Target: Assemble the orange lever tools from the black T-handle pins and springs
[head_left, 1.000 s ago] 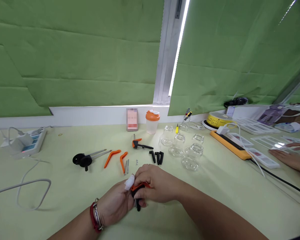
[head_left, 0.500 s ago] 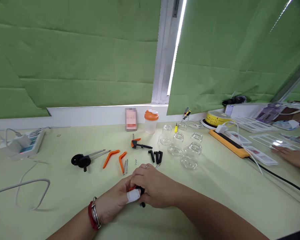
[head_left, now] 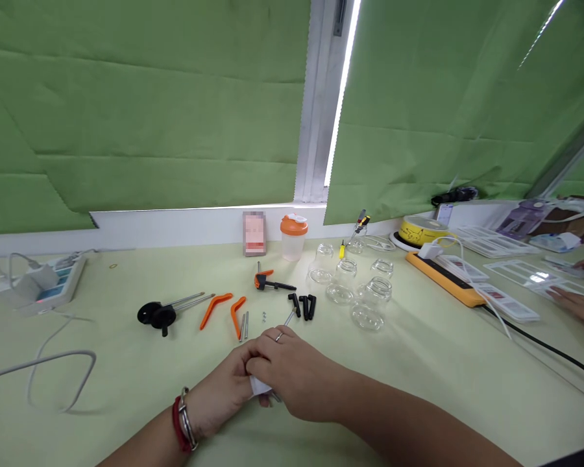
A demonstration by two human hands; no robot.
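My left hand (head_left: 228, 384) and my right hand (head_left: 304, 377) are closed together over a part that is mostly hidden, low at the front of the table. A thin metal rod (head_left: 290, 316) pokes out beyond my fingers, toward three short black handle pieces (head_left: 305, 306). White tape (head_left: 259, 386) wraps my left thumb. Left of the hands lie two bent orange handles (head_left: 237, 316), a pair of metal pins (head_left: 244, 326) and tiny screws (head_left: 264, 317). Farther left are two black discs with rods (head_left: 163, 316). A black and orange crank mechanism (head_left: 272, 283) lies farther back.
Several upside-down glass jars (head_left: 340, 285) stand right of centre. Behind are an orange-lidded cup (head_left: 293, 240) and a jar holding screwdrivers (head_left: 356, 242). An orange power strip (head_left: 442, 279) lies right, a white one (head_left: 63, 282) left. Another person's hand (head_left: 577, 306) rests far right.
My right hand has shifted and closed further over the held part, hiding the black and orange that showed before. The rod now sticks out more to the left. The other person's hand moved slightly right.
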